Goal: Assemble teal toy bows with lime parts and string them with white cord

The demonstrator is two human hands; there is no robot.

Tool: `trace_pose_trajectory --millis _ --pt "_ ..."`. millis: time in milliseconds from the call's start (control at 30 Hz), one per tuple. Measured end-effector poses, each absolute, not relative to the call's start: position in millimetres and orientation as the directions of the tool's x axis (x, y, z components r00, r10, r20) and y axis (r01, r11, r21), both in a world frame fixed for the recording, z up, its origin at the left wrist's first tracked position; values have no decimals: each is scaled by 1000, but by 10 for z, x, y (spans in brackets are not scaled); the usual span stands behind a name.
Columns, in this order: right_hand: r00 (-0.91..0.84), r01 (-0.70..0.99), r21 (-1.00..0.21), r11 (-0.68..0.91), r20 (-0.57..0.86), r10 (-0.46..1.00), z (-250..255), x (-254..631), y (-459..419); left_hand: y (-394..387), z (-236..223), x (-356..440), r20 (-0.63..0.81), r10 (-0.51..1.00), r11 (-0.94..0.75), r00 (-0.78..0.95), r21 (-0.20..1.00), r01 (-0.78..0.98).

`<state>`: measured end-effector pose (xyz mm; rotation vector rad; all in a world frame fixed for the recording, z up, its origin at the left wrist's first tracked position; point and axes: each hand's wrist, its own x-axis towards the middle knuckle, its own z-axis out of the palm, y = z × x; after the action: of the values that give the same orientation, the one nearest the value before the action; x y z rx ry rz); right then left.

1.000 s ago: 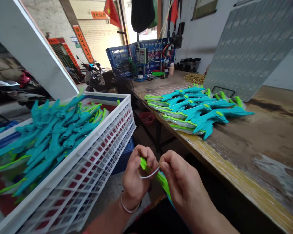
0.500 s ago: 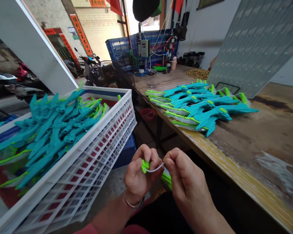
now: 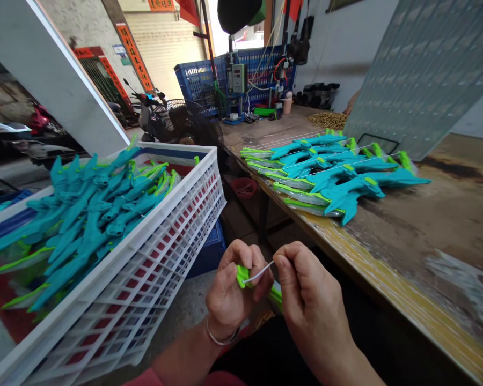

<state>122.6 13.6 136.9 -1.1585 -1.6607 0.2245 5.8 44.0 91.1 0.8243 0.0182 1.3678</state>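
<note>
Green piece at six o'clock, pinched in the left hand; the right hand grips the white cord running from it.
Both work in the gap between the white crate, at eight o'clock, and the surface, its near edge at four. Teal-and-green pieces lie at three, their ends close along that edge.

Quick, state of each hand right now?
Left hand: closed, holding the green piece.
Right hand: closed, pinching the white string between thumb and finger.
</note>
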Motion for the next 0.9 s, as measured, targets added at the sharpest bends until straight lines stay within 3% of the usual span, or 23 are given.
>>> trace_pose_trajectory --millis 267,500,700,900 --pt "30 602 -621 502 645 763 1301 1216 116 458 870 57 492 836 -80 242 546 -834" --pt "12 638 -573 514 675 738 1279 1212 117 496 877 3 461 819 -3 340 597 -802" --pt "-79 459 -665 589 630 773 1263 1298 46 551 879 -31 424 823 58 379 601 -797" --pt "-51 310 -766 564 579 814 1243 1375 -6 542 848 8 415 828 49 377 616 -786"
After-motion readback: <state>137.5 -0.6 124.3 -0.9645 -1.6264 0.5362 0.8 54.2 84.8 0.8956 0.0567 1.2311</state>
